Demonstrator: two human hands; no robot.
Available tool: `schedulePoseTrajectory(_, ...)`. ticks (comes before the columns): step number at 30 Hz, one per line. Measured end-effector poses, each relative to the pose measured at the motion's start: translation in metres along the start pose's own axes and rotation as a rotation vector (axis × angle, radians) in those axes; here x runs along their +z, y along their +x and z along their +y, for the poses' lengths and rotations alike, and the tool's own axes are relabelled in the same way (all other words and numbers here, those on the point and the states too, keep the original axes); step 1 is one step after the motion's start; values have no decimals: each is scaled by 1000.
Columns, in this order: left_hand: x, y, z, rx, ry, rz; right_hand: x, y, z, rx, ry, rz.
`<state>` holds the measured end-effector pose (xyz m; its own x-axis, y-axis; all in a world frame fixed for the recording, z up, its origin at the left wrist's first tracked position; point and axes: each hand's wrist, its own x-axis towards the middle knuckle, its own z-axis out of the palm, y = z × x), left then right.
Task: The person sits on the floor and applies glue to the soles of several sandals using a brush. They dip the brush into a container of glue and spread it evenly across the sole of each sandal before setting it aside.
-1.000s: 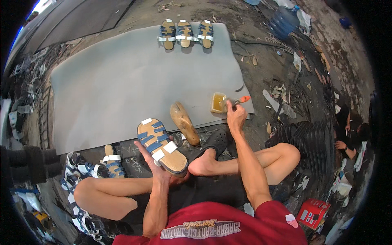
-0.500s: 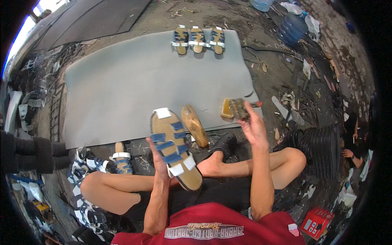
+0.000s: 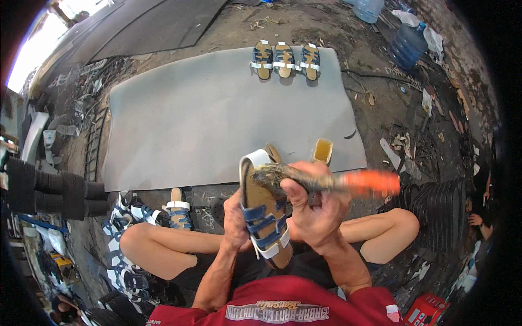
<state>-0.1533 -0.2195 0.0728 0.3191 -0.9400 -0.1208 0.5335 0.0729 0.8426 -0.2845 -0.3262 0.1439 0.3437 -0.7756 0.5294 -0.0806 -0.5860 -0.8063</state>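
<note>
My left hand [image 3: 236,221] grips a sandal [image 3: 262,221] by its side, the fingers partly behind it. The sandal has a tan footbed, blue straps and white bands, and it is tilted up in front of me. In my right hand [image 3: 322,216] is a brush [image 3: 304,178] with an orange-red handle, blurred by motion. Its dark, crusted bristles reach the sandal's upper part, by the white band. A wooden shoe last [image 3: 273,151] lies behind, mostly hidden by the sandal. Beyond my right hand stands a small tub [image 3: 321,161] of yellow, glue-like stuff.
A grey sheet [image 3: 217,108] covers the ground ahead, with three finished-looking sandals [image 3: 284,60] at its far edge. Another sandal [image 3: 178,212] and a pile of sandals [image 3: 128,271] lie left. Stacked black soles [image 3: 435,214] stand right, near another person's hand [image 3: 474,219].
My right hand has brought the brush from beside the tub leftward to the sandal. The sandal has been turned and tilted up in my left hand. The view has shifted slightly.
</note>
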Motion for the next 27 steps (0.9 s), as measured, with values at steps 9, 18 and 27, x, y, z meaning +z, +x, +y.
schedulePoseTrajectory(9,-24,0,-10,134,-27,33,-10,-18,-14,178,42,-47)
schedulePoseTrajectory(18,-21,-6,-6,163,-25,50,-4,-7,-15,73,-43,-120)
schedulePoseTrajectory(27,-15,-9,0,141,-312,53,7,-7,-20,65,101,-133)
